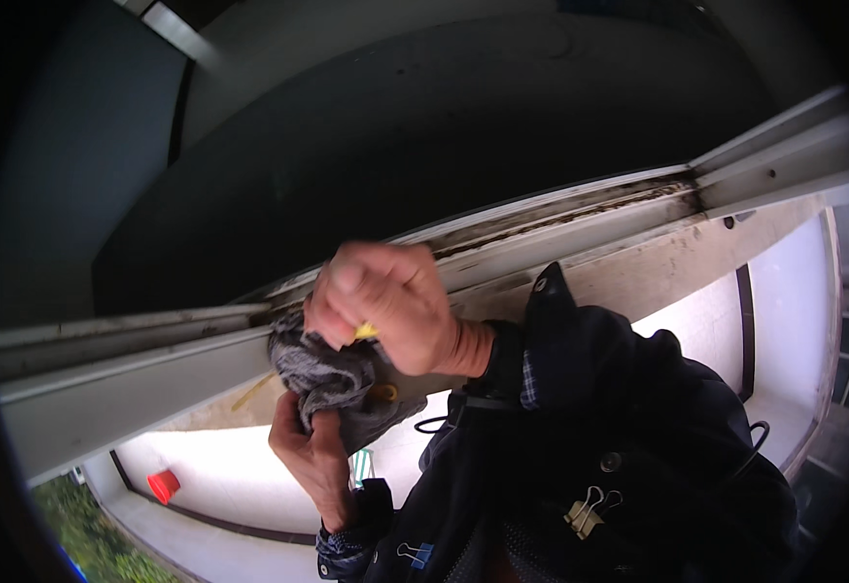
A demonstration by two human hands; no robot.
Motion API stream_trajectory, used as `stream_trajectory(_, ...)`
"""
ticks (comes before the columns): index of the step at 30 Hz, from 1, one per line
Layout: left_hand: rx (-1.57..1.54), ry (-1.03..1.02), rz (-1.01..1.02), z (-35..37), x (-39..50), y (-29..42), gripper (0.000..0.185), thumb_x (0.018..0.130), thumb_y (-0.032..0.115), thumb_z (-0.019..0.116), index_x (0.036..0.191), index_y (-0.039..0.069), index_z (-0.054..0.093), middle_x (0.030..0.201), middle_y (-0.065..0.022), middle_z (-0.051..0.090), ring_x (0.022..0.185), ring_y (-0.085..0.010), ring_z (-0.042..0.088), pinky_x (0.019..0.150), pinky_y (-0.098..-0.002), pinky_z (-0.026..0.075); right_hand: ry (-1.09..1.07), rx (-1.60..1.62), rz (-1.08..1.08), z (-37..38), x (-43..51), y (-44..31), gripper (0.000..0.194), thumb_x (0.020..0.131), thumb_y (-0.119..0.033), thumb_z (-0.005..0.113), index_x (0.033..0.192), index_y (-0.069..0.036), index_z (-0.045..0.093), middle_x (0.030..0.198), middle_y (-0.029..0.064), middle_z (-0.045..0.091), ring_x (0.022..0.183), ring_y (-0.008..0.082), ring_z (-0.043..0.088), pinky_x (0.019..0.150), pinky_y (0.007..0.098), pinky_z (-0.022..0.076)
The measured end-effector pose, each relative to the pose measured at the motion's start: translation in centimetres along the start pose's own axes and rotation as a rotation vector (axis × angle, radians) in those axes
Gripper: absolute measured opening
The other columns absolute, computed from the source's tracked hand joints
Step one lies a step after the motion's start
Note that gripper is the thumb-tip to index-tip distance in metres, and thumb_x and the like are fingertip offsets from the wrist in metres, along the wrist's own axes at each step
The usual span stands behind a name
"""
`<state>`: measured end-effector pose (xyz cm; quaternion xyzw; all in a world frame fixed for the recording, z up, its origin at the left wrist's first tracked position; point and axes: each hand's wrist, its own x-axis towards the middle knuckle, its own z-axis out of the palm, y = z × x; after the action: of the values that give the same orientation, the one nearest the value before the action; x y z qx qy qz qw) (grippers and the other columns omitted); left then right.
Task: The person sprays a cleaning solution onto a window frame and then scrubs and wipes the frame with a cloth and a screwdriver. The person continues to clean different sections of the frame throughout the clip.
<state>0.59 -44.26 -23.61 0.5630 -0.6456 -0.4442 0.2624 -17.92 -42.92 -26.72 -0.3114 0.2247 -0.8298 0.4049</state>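
Note:
My left hand (315, 452) grips a crumpled grey cloth (329, 375), its fingers pressed into the folds. The cloth lies bunched against the white frame of a sliding window, and part of it hangs over the sill's inner edge. Just above it my right hand (388, 306) is closed in a fist, slightly blurred, around a small yellow object (367, 331) that mostly hides inside the fingers. The window track (563, 218) runs past both hands, with dark dirt along its grooves. Beside the cloth shows a yellow ring-shaped piece (389, 393).
A thin yellowish strip (253, 391) rests on the stone sill (657, 273). Dark glass (431, 138) rises beyond the track. Below, a red bucket (164, 486) stands on the pale floor. Binder clips (584, 514) are fixed to my dark jacket.

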Motion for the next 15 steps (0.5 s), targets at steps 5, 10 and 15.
stream_trajectory(5, 0.063, 0.028, 0.12, 0.6, 0.4, 0.1, 0.027, 0.081, 0.01, 0.059, 0.099, -0.009, 0.064, 0.08, -0.0095, 0.065, 0.075, -0.0153, 0.053, 0.069, -0.0315, 0.048, -0.082, -0.215, -0.11, 1.4, 0.1, -0.4, 0.021, 0.094, -0.016, 0.071, 0.08, -0.002, 0.065, 0.069, 0.0033, 0.063, 0.062, 0.0102, 0.058, 0.056, 0.0289, 0.0458)
stream_trajectory(10, 0.096, 0.007, 0.145, 1.0, 0.6, 0.6, 0.029, 0.082, 0.013, 0.058, 0.099, -0.009, 0.063, 0.08, -0.0132, 0.065, 0.075, -0.0154, 0.053, 0.069, -0.0328, 0.048, -0.181, -0.279, -0.225, 1.1, 0.4, -0.2, 0.019, 0.09, -0.007, 0.065, 0.073, -0.001, 0.062, 0.067, 0.0059, 0.062, 0.059, 0.0127, 0.057, 0.054, 0.0304, 0.0453)
stream_trajectory(15, 0.164, -0.02, 0.168, 1.6, 0.4, 2.2, 0.027, 0.082, 0.012, 0.058, 0.097, -0.009, 0.064, 0.076, -0.0134, 0.064, 0.073, -0.0144, 0.052, 0.066, -0.0334, 0.048, -0.204, -0.395, -0.19, 0.2, 0.9, -1.8, 0.016, 0.088, -0.001, 0.059, 0.073, 0.001, 0.06, 0.065, 0.0072, 0.06, 0.055, 0.0141, 0.057, 0.051, 0.0307, 0.0444)
